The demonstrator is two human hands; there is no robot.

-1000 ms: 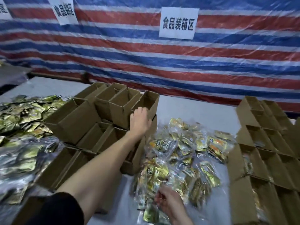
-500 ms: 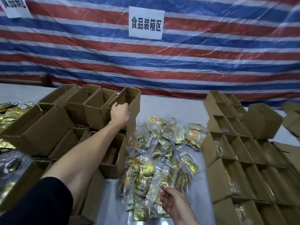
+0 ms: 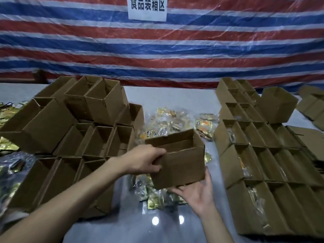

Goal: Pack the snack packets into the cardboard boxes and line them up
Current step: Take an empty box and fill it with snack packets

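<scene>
Open-topped cardboard box (image 3: 182, 165), apparently empty, is held over the snack packets (image 3: 175, 120): left hand (image 3: 145, 160) clamps its left rim corner, right hand (image 3: 196, 192) lies flat-fingered beneath the base; judged light, stiff-walled yet crushable, best held at corner and underside.

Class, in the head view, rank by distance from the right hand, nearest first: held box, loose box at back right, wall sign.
1. held box, just above the right hand.
2. loose box, back right.
3. wall sign, top centre.
</scene>
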